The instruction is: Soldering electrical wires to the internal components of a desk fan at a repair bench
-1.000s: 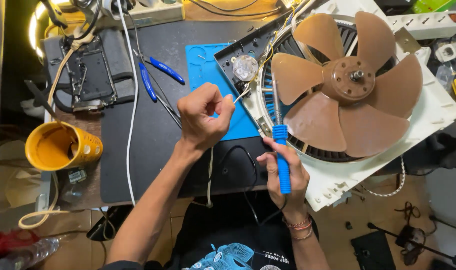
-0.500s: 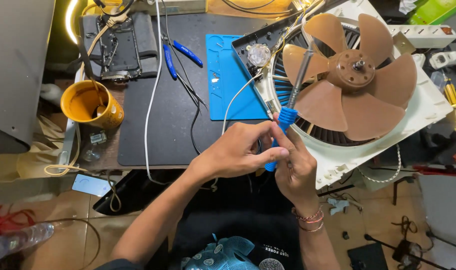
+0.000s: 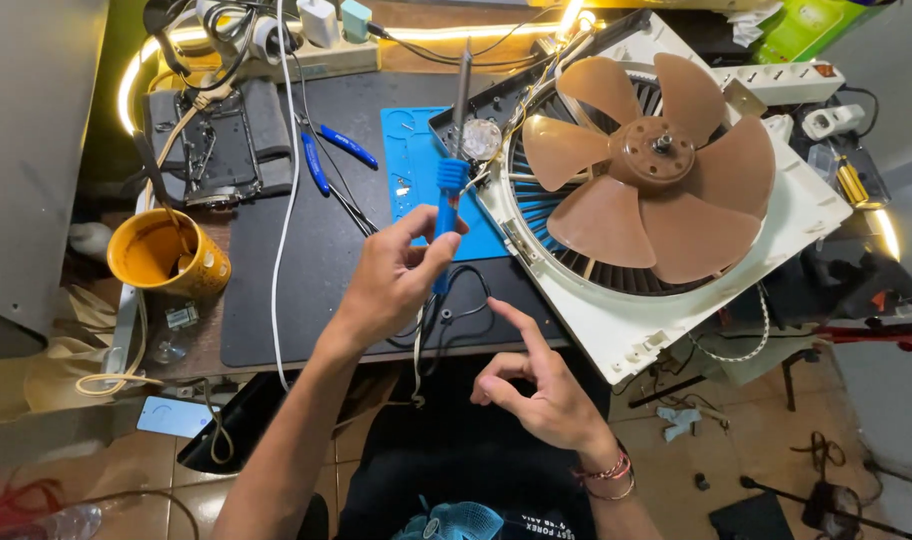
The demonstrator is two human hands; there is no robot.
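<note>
My left hand (image 3: 394, 278) grips a soldering iron by its blue handle (image 3: 446, 200), its metal shaft pointing away from me toward the fan's small round part (image 3: 481, 139). My right hand (image 3: 541, 390) hovers below the table's front edge, fingers loosely curled with the index stretched out, holding nothing. A white square fan housing (image 3: 776, 215) with brown blades (image 3: 656, 165) lies on the right of the black mat (image 3: 306, 280). A blue silicone pad (image 3: 406, 160) lies under the iron.
A yellow mug (image 3: 166, 255) stands at the left. Blue-handled pliers (image 3: 326, 150) and a white cable (image 3: 288, 200) lie on the mat. A power strip (image 3: 796, 82) sits at the back right, a black device (image 3: 216, 150) at the back left. Tiled floor below holds debris.
The soldering iron passed from my right hand to my left. My left hand lifted it upright over the blue pad, while my right hand let go and dropped toward me.
</note>
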